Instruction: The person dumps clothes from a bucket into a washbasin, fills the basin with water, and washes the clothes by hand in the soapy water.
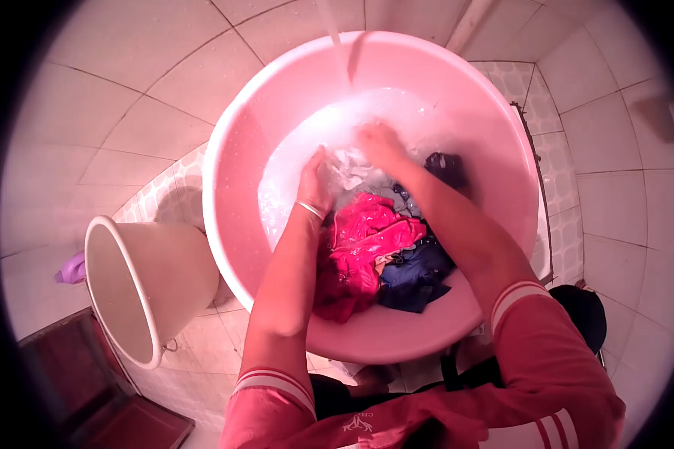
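Observation:
A large pink basin (pixel 232 224) holds sudsy water and a heap of wet clothes. My left hand (pixel 317 182), with a bracelet at the wrist, is in the basin beside a whitish cloth (pixel 352 168); its fingers are partly hidden. Right of it, my right hand (pixel 378 142) is bent down at the suds by the same cloth, blurred, and what it holds cannot be made out. Nearer my body lie a bright red garment (pixel 367 232) and a dark blue garment (pixel 416 277). A dark cloth (pixel 445 168) sits beyond my right forearm.
A stream of water (pixel 333 30) falls into the basin's far side. A white bucket (pixel 172 280) lies tipped at the left, with a purple bottle (pixel 72 268) behind it. Tiled walls surround the basin. A dark red panelled object (pixel 127 426) is at the lower left.

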The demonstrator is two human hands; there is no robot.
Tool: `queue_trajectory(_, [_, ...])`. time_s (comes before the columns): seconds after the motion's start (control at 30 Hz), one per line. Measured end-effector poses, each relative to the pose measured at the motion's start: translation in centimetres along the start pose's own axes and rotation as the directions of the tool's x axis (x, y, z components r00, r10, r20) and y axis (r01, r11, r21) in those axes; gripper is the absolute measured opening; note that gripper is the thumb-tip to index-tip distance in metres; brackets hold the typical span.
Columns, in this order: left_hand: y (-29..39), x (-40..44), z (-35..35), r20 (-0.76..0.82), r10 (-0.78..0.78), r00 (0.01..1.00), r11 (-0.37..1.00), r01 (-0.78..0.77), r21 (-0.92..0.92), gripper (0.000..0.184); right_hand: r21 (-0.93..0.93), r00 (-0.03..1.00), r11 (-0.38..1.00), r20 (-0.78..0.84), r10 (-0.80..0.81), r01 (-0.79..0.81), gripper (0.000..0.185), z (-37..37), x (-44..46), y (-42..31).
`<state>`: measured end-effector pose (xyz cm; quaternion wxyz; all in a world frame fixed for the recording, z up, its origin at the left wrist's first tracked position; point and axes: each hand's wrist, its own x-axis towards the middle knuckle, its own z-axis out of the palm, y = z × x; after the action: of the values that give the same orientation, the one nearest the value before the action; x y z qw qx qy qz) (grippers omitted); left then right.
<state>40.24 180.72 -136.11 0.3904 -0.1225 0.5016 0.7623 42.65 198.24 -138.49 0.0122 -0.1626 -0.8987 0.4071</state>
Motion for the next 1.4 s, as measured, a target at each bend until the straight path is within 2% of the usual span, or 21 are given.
queue_trajectory(0.03, [1.1,-1.8,1.4,0.192,-0.095,0.977,0.940,0.152,-0.305,0.041,0.104,0.993,0.988,0.019,-0.119,0.117,0.027,1.2,-1.3,-1.5])
queue_trajectory(0.17, [-1.3,-1.5,-0.4,0.373,-0.069,0.925,0.914,0.208,-0.348,0.065,-0.012,0.777,0.794,-0.195,-0.598,0.608,0.014,3.8,-10.4,-9.4])
queue_trajectory(0.33, [-3.3,0.7,1.2,0.319,0.058,0.946,0.911,0.080,-0.405,0.046,-0.092,0.736,0.798,-0.337,-0.588,0.595,0.011,0.3,-7.6,-7.6])
queue_trajectory(0.47, [-0.6,-1.6,3.6,0.261,-0.134,0.956,0.930,0.212,-0.300,0.034,-0.352,0.753,0.818,-0.339,-0.564,0.454,0.015,-3.0,-2.0,-3.2])
queue_trajectory(0.53, [0.7,0.0,0.7,0.121,0.060,0.991,0.998,-0.063,0.025,0.030,-0.420,0.781,0.847,-0.386,-0.491,0.325,0.015,-4.8,-1.2,0.2])
queue_trajectory(0.63, [-1.6,2.4,-5.4,-0.035,0.362,0.931,0.617,-0.212,0.758,0.041,-0.473,0.893,0.869,-0.315,-0.322,0.147,0.028,-2.3,-5.4,4.0])
queue_trajectory(0.67, [-3.8,2.5,-6.6,-0.018,0.432,0.902,0.165,-0.060,0.984,0.047,-0.544,0.956,0.830,-0.157,-0.247,0.126,0.036,-0.5,-6.8,5.1])
queue_trajectory(0.7, [-7.7,3.1,-8.1,0.196,0.571,0.797,-0.062,-0.196,0.979,0.048,-0.543,0.956,0.830,-0.156,-0.247,0.126,0.036,0.7,-7.1,5.6])
queue_trajectory(0.8, [-5.9,0.2,-5.9,0.072,0.234,0.970,0.144,-0.108,0.984,0.043,-0.272,0.956,0.943,0.268,-0.117,0.192,0.038,1.0,-6.9,6.1])
queue_trajectory(0.87, [-4.4,0.6,-5.7,-0.258,0.147,0.955,0.480,0.159,0.863,0.043,-0.303,0.990,0.953,0.128,0.052,-0.010,0.035,0.0,-4.1,6.6])
queue_trajectory(0.9, [-4.7,1.3,-5.9,-0.259,0.147,0.955,0.480,0.161,0.862,0.043,-0.306,0.975,0.928,-0.018,0.219,-0.214,0.033,-0.1,-3.3,6.7])
queue_trajectory(0.93, [-5.3,2.0,-5.8,-0.285,0.166,0.944,0.728,0.078,0.681,0.043,-0.305,0.975,0.928,-0.016,0.220,-0.214,0.033,0.4,-3.2,6.1])
queue_trajectory(0.97, [-6.0,2.5,-5.8,-0.316,0.176,0.932,0.901,-0.023,0.434,0.043,-0.008,0.986,0.986,-0.014,0.166,-0.167,0.031,1.6,-2.7,5.0])
queue_trajectory(1.0, [-5.5,1.6,-4.4,-0.316,0.175,0.933,0.901,-0.022,0.434,0.043,0.289,0.993,0.952,-0.029,0.116,-0.103,0.029,2.8,-2.3,3.7])
queue_trajectory(1.03, [-4.1,-0.2,-2.1,-0.149,0.003,0.989,0.996,0.010,0.087,0.046,0.389,0.993,0.921,-0.117,0.035,0.014,0.029,5.0,-3.4,1.6])
queue_trajectory(1.1, [-5.4,2.9,-4.9,0.291,-0.110,0.951,0.927,0.204,-0.316,0.060,0.387,0.924,0.840,-0.197,-0.327,0.380,0.032,6.6,-7.1,-1.8])
queue_trajectory(1.13, [-5.3,1.1,-4.4,0.297,-0.060,0.953,0.928,0.163,-0.336,0.059,0.097,0.885,0.911,-0.295,-0.359,0.402,0.026,5.7,-9.7,-5.7])
queue_trajectory(1.23, [-5.7,-0.1,-3.7,0.425,-0.034,0.904,0.867,0.239,-0.438,0.058,0.066,0.781,0.833,-0.394,-0.484,0.549,0.015,4.0,-12.6,-8.9])
queue_trajectory(1.27, [-7.4,1.2,-4.1,0.399,0.223,0.889,0.966,-0.145,-0.215,0.046,0.066,0.782,0.834,-0.394,-0.483,0.548,0.015,3.7,-11.7,-8.3])
queue_trajectory(1.33, [-5.5,0.1,-0.9,0.244,0.157,0.957,0.942,-0.071,-0.328,0.039,-0.031,0.696,0.790,-0.451,-0.558,0.613,0.016,3.1,-7.6,-5.5])
queue_trajectory(1.4, [-4.5,-0.1,0.4,0.155,0.070,0.985,0.954,-0.021,-0.299,0.036,-0.046,0.847,0.933,-0.406,-0.343,0.356,0.018,2.1,-3.8,-2.9])
